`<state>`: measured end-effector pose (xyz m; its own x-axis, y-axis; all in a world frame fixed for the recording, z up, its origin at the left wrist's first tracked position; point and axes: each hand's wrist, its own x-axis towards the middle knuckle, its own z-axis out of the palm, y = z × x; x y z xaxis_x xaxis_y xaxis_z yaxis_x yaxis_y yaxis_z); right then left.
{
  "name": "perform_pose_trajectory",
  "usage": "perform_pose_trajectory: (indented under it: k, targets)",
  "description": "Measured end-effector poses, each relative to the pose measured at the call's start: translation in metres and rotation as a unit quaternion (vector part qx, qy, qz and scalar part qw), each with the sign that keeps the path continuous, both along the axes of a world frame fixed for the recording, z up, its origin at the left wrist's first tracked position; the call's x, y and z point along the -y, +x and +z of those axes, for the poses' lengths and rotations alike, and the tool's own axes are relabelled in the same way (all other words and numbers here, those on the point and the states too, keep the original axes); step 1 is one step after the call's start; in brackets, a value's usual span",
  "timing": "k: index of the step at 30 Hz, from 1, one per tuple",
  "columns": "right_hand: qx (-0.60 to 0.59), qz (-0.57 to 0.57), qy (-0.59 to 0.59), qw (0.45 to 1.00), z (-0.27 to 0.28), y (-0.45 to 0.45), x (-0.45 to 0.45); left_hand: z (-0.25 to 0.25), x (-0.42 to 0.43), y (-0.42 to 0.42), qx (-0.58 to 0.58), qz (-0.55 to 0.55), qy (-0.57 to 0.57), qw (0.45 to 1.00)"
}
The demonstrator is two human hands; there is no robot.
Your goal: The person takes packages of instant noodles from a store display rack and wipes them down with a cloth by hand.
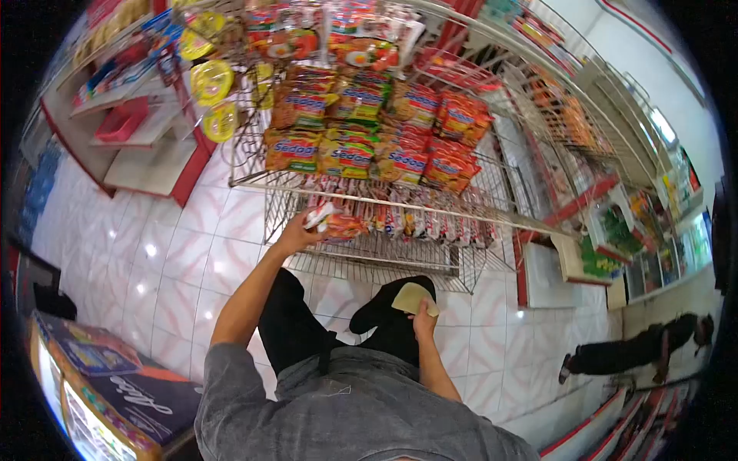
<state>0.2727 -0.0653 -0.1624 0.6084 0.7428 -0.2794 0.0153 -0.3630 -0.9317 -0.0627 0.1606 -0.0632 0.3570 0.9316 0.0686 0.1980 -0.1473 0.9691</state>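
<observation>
My left hand [295, 233] is closed on a red-and-white instant noodle packet [338, 224] at the front of the wire rack's lower shelf. Whether more than one packet is in its grip, I cannot tell. Behind it stands a row of similar noodle packets [419, 217], packed on edge. Near my right knee, my right hand [423, 323] grips a folded beige cloth [415, 299]. On the shelf above lie stacks of Sedaap noodle packets [347, 154] in orange, green and red wrappers.
The wire rack's front rail [369, 194] runs above my left hand. Yellow cups [211, 82] hang at its left side, near a red-edged shelf unit [146, 165]. An Aice freezer [127, 388] stands at lower left. To the right, a person in dark clothes [630, 349] is on the tiled floor.
</observation>
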Motion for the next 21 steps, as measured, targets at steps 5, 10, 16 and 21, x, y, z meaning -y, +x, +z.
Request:
perform_pose_trajectory:
  k: [5,10,16,21]
  targets:
    - [0.009,-0.020,-0.002,1.000,0.007,-0.004,-0.001,0.031,0.042,-0.004,0.101,-0.032,-0.097,0.990]
    - [0.038,-0.022,-0.005,0.999,-0.015,0.003,-0.003,0.072,0.079,-0.005,0.139,-0.088,-0.132,0.978]
    - [0.030,-0.029,-0.012,0.999,0.017,-0.008,-0.003,0.122,0.088,-0.024,0.162,-0.136,-0.030,0.977]
    - [0.036,-0.036,-0.007,0.999,-0.004,0.000,-0.001,0.150,0.050,-0.034,0.116,-0.057,0.061,0.990]
